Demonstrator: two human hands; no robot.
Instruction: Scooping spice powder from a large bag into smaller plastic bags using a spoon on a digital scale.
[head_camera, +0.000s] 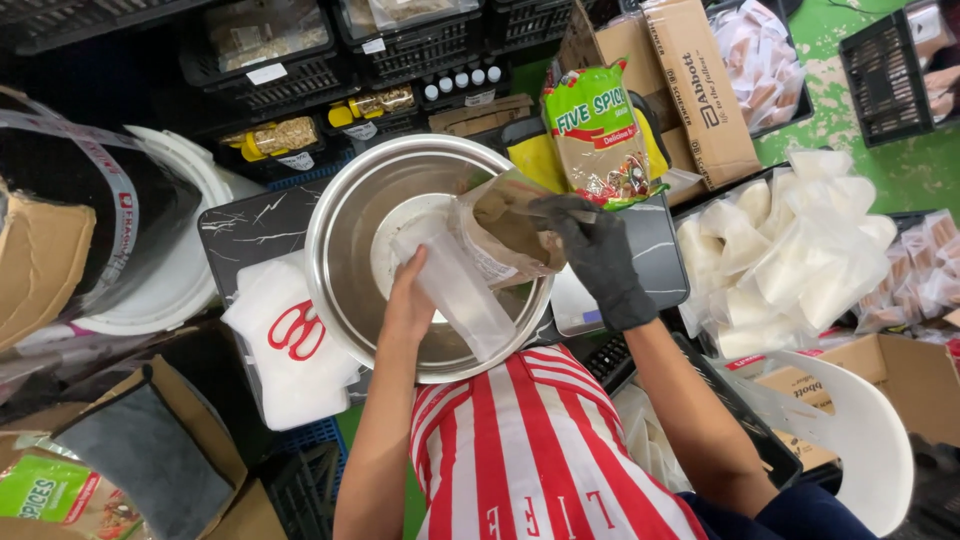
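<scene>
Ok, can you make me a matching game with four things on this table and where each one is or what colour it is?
Things:
1. steel bowl
2. scissors
3. right hand
4. green spice packet

Places, colours or states:
A. red handles, lying on the white stack of bags left of the bowl
B. wears a black glove and holds a bag of brown powder
C. round and shiny, in the middle, under both hands
D. stands upright behind the bowl

Right pairs: 1-C, 2-A, 3-B, 4-D
</scene>
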